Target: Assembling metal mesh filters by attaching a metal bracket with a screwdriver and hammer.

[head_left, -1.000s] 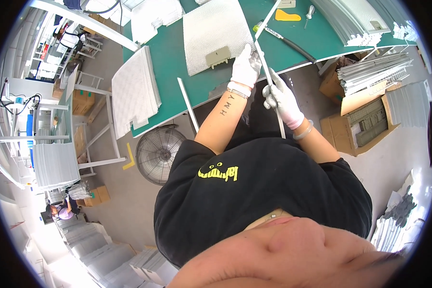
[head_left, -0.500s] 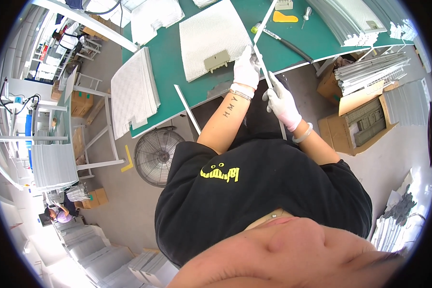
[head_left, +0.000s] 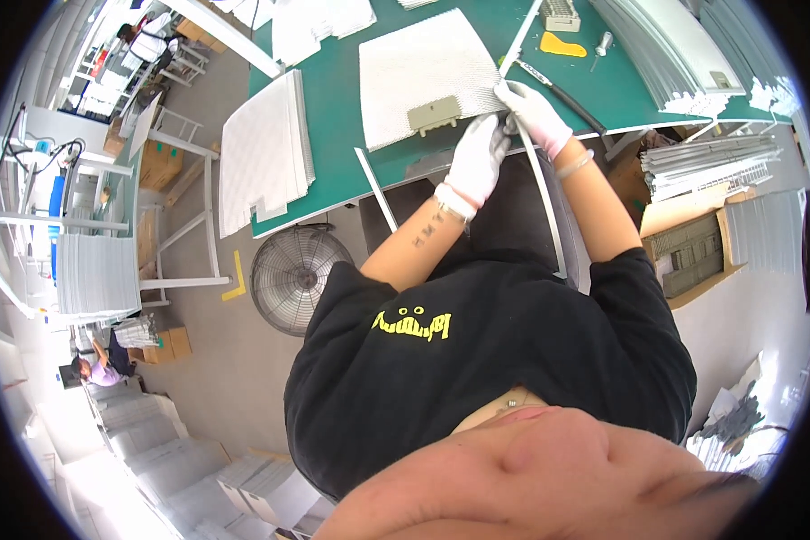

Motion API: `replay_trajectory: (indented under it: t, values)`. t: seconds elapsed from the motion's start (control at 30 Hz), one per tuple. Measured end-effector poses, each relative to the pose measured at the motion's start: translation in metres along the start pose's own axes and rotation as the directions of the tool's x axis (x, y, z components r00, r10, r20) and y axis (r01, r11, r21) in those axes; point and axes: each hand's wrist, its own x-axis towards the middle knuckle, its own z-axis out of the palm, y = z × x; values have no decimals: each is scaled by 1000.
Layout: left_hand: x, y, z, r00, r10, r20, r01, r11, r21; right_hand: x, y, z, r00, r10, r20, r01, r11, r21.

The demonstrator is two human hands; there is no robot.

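Observation:
My right hand (head_left: 538, 115), in a white glove, is closed around a long, narrow white strip (head_left: 542, 193) at the front edge of the green table. From there the strip slants down toward my lap. My left hand (head_left: 479, 162), also gloved, is beside it with bent fingers at something small and dark grey; what they grip is partly hidden. A white mesh filter panel (head_left: 414, 67) lies flat just beyond, with a grey-beige plastic piece (head_left: 435, 114) on its near edge. Another white strip (head_left: 524, 34) reaches away past my right fingertips.
A black-handled hammer (head_left: 562, 97), a yellow flat piece (head_left: 562, 44) and a screwdriver (head_left: 603, 45) lie on the green table (head_left: 333, 108). Stacked mesh panels (head_left: 265, 148) stand left, grey-white strips (head_left: 657, 63) right. Below are a floor fan (head_left: 301, 279) and an open cardboard box (head_left: 693, 256).
My right hand has moved up beyond my left, which has drawn slightly nearer to me. The strip in hand now hangs down toward my lap. The whole view has shifted a little.

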Motion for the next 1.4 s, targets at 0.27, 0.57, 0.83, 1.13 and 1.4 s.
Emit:
replay_trajectory:
  t: [0.27, 0.57, 0.83, 1.13, 1.4]
  values:
    - [-36, 143, -147, 557, 740, 377, -186, -331, 925, 26, 1, 1, 952, 96, 289, -212, 891, 402]
    - [-59, 170, -76, 960, 274, 58, -269, 846, 460, 5, -16, 0, 976, -26, 215, -37, 957, 286]
    - [-84, 164, -29, 640, 692, 334, -439, -27, 898, -35, -66, -1, 972, -201, 119, 152, 932, 329]
    - [-152, 181, -25, 738, 669, 91, -651, 670, 356, -70, -148, 31, 850, -509, 132, 506, 861, 57]
    - [-85, 272, 24, 413, 876, 249, -778, 197, 596, 2, -201, 46, 716, -694, -75, 697, 717, 20]
